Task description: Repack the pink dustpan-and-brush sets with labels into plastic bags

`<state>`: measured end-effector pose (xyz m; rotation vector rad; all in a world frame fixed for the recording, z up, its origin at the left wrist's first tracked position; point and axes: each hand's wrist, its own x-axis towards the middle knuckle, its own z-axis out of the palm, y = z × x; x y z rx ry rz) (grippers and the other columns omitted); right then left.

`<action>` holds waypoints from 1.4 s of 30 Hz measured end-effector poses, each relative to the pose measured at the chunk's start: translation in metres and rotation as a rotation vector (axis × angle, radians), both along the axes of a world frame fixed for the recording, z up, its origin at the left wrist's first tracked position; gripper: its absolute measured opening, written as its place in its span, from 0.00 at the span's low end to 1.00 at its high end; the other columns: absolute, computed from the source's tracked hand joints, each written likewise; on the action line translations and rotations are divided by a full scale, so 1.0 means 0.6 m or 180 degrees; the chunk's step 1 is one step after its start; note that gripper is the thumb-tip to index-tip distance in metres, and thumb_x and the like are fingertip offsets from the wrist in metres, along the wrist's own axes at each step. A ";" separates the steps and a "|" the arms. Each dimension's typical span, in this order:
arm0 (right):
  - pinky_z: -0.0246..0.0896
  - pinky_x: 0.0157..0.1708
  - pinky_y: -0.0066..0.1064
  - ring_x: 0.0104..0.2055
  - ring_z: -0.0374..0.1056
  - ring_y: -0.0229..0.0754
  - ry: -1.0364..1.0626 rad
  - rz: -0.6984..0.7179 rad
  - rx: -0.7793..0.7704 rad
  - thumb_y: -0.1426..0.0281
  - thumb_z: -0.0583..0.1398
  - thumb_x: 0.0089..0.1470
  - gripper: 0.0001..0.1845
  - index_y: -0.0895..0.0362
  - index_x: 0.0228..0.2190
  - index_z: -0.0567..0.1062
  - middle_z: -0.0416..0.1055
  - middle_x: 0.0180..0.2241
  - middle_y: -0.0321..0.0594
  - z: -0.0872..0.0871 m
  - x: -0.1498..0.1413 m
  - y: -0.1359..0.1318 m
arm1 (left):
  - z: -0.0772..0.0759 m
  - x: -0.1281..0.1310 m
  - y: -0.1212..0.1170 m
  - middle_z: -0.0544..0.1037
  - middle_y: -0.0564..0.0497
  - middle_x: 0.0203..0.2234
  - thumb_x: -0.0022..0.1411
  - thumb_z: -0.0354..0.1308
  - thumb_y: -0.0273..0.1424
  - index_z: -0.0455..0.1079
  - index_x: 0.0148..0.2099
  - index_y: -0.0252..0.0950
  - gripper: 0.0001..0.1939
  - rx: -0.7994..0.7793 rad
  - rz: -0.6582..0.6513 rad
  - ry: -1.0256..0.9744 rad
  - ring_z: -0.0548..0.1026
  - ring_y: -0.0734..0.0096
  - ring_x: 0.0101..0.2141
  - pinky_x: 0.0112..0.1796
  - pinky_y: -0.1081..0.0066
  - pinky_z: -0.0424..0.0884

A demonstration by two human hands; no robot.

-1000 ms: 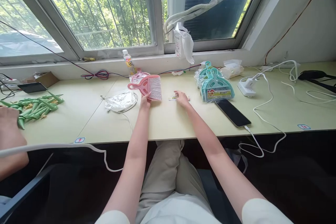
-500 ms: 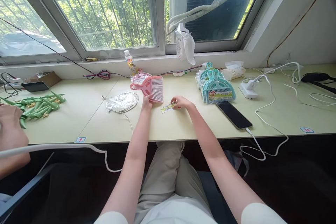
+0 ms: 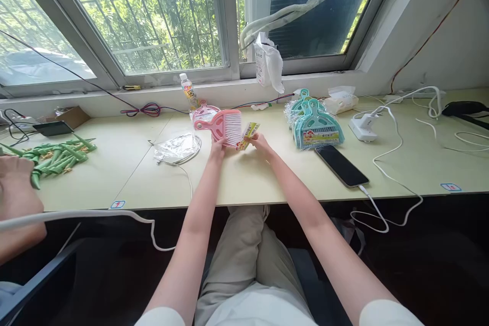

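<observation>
A pink hand brush (image 3: 217,125) with pale bristles, apparently paired with a matching dustpan, is gripped at its lower edge by my left hand (image 3: 218,146). My right hand (image 3: 260,144) pinches a yellow-green printed label card (image 3: 250,132), raised off the table and tilted. The card's lower left end meets or overlaps the bristle edge; whether they touch I cannot tell. Behind the brush lies another pink brush set (image 3: 205,110) in clear wrap. To the right stand several wrapped teal brush and dustpan sets (image 3: 318,125), the front one bearing a similar label.
A crumpled clear plastic bag (image 3: 178,148) and white cord lie left of my hands. A black phone (image 3: 342,165) is plugged in at right, near a white power strip (image 3: 362,130). Green pieces (image 3: 61,155) lie beside another person's hand (image 3: 17,183). A bottle (image 3: 188,90) stands behind.
My right hand has lifted the label card from the table and brought it left, up against the brush's bristle side. The brush has shifted slightly right in my left hand.
</observation>
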<state>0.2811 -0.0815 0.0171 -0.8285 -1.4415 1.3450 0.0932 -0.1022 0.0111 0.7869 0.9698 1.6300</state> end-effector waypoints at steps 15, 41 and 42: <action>0.59 0.56 0.39 0.53 0.63 0.51 -0.1429 -0.2454 0.0343 0.61 0.70 0.49 0.16 0.53 0.29 0.68 0.68 0.46 0.49 -0.022 -0.007 0.014 | -0.016 0.085 -0.002 0.77 0.44 0.55 0.34 0.77 0.24 0.67 0.57 0.40 0.45 0.0524 -0.0351 0.0214 0.71 0.49 0.60 0.59 0.53 0.69; 0.74 0.39 0.35 0.37 0.77 0.44 0.0599 -0.1308 -0.0337 0.56 0.63 0.53 0.17 0.58 0.34 0.77 0.80 0.34 0.41 -0.058 -0.013 0.051 | -0.004 0.082 -0.011 0.75 0.43 0.56 0.41 0.74 0.23 0.63 0.63 0.40 0.46 0.0434 -0.0419 0.0019 0.73 0.52 0.56 0.58 0.53 0.70; 0.74 0.39 0.35 0.37 0.77 0.44 0.0642 -0.1349 -0.0336 0.57 0.63 0.53 0.16 0.58 0.33 0.76 0.80 0.34 0.42 -0.059 -0.014 0.052 | 0.002 0.079 -0.014 0.76 0.43 0.55 0.45 0.74 0.25 0.63 0.64 0.41 0.44 0.0379 -0.0436 0.0111 0.73 0.53 0.56 0.58 0.53 0.69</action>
